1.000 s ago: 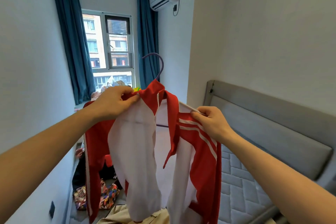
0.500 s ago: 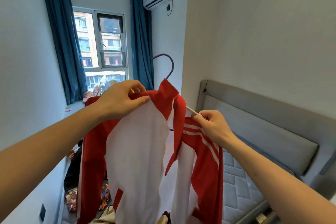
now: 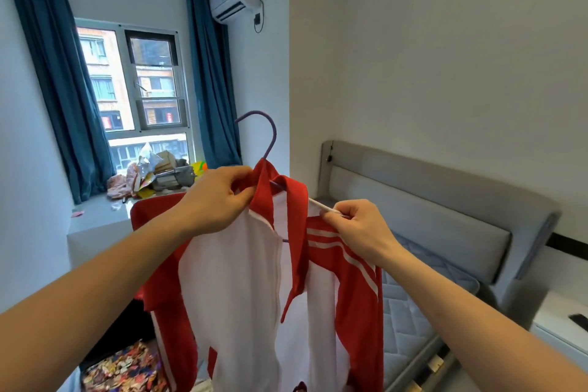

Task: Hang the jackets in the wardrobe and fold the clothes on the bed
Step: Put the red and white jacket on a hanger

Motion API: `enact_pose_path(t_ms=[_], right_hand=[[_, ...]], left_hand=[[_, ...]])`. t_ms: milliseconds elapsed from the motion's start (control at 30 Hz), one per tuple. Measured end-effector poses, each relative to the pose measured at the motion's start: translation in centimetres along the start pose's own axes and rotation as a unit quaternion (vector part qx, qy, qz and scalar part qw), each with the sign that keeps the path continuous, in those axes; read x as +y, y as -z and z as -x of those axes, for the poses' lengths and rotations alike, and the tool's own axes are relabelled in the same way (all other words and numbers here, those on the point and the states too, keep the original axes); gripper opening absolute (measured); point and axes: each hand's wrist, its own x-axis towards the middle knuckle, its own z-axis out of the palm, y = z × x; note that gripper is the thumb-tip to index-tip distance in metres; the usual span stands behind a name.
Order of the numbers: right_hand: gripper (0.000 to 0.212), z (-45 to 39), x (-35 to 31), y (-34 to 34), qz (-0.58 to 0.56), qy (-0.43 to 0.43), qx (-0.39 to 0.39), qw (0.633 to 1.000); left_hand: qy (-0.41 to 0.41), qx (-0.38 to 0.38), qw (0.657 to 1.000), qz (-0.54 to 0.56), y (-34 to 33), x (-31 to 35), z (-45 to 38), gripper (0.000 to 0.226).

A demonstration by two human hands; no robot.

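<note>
While held aloft, jacket (image 3: 254, 280) collar under left hand (image 3: 216, 200), shoulder under right hand (image 3: 359, 229).

Bright, even daylight from window (image 3: 140, 89) at upper left; soft shadows, glass slightly blown out. Wide-angle bowing at frame edges. Forearms at lower corners stretched, slightly soft.

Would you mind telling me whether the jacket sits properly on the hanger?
Not quite. The jacket hangs open and crooked: its right shoulder has slipped, baring the hanger arm that the right hand pinches. The left hand grips the collar.
</note>
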Motion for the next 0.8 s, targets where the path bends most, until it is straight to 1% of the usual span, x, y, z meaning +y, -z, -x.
enact_pose_path(t_ms=[100, 200, 267, 333, 433, 500, 567, 600, 667, 700, 733, 800], right_hand=[[0.050, 0.6, 0.4, 1.0, -0.006, -0.007, 0.018, 1.000], [0.049, 1.4, 0.9, 2.3, -0.012, -0.018, 0.038, 0.999], [0.049, 1.9, 1.4, 3.2, -0.016, -0.030, 0.050, 0.998], [0.049, 2.1, 1.9, 4.2, -0.017, -0.038, 0.063, 0.997], [0.050, 2.0, 2.3, 5.7, -0.008, -0.042, 0.080, 0.996], [0.050, 1.8, 2.5, 6.6, -0.003, -0.043, 0.094, 0.995], [0.050, 1.7, 2.7, 7.7, 0.004, -0.047, 0.109, 0.993], [0.050, 1.7, 2.7, 8.3, 0.006, -0.050, 0.116, 0.992], [0.050, 1.8, 2.8, 9.5, 0.007, -0.055, 0.126, 0.991], [0.049, 1.9, 2.9, 10.1, 0.007, -0.058, 0.127, 0.990], [0.048, 2.1, 3.0, 10.8, 0.008, -0.061, 0.126, 0.990], [0.049, 2.5, 3.3, 12.3, 0.017, -0.070, 0.123, 0.990]], left_hand=[[-0.003, 0.005, 1.000, 0.016, -0.8, 1.3, -0.6, 0.013], [0.000, -0.001, 1.000, 0.022, -1.6, 2.8, -1.0, 0.034], [-0.015, 0.021, 0.999, 0.020, -2.3, 3.8, -1.0, 0.045], [-0.032, 0.034, 0.999, 0.011, -3.0, 4.8, -1.1, 0.064], [-0.028, 0.046, 0.997, -0.053, -4.5, 6.6, -1.7, 0.100], [-0.028, 0.080, 0.992, -0.089, -5.6, 7.8, -2.2, 0.108], [-0.031, 0.106, 0.988, -0.107, -7.0, 9.1, -2.7, 0.107], [-0.028, 0.104, 0.989, -0.101, -7.7, 9.8, -2.9, 0.107], [-0.019, 0.079, 0.995, -0.057, -9.1, 11.3, -3.6, 0.105], [-0.021, 0.059, 0.997, -0.040, -9.8, 12.1, -4.0, 0.100], [-0.032, 0.042, 0.998, -0.035, -10.5, 12.9, -4.5, 0.089], [-0.062, 0.046, 0.996, -0.047, -11.6, 14.2, -6.0, 0.048]])
